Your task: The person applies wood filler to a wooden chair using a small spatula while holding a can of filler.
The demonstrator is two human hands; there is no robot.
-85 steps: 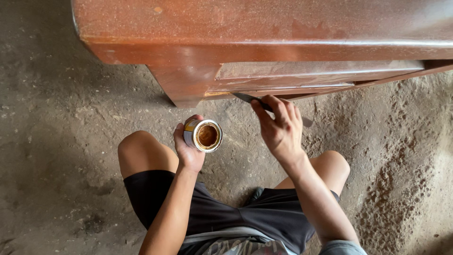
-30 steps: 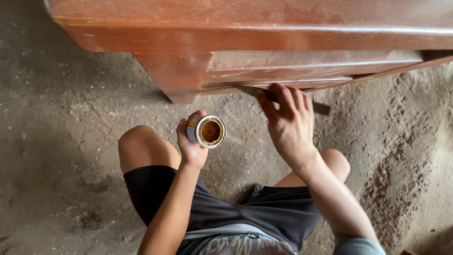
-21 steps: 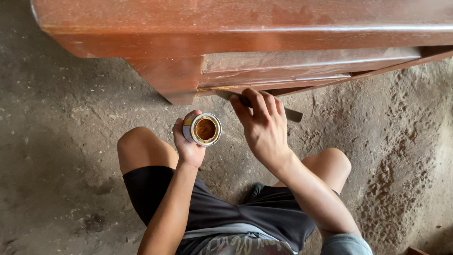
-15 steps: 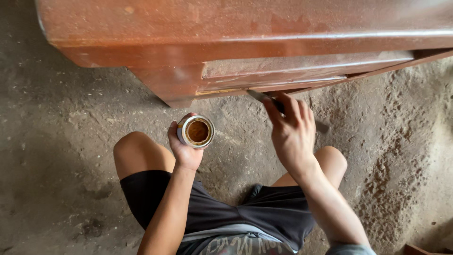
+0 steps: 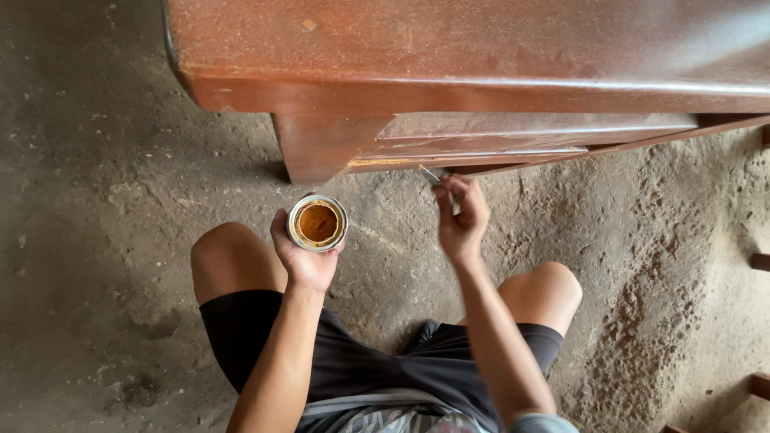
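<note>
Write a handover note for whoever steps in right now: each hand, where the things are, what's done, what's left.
Left hand: grips a small open tin of orange-brown paste, held upright above the knees.
Right hand: pinches a thin blade tool, tip at the lower rail of the red-brown wooden furniture.
Done: a pale smear of filler shows along the rail edge near the leg.
Left: the rest of that rail looks untouched; how much needs filling cannot be told.

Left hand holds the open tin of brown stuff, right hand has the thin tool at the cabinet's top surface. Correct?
Not quite. The head view shows the right hand putting the thin tool to the lower edge of the reddish-brown cabinet, under the panel, not to its top. The rest holds: the left hand holds the open tin of brown stuff.
</note>
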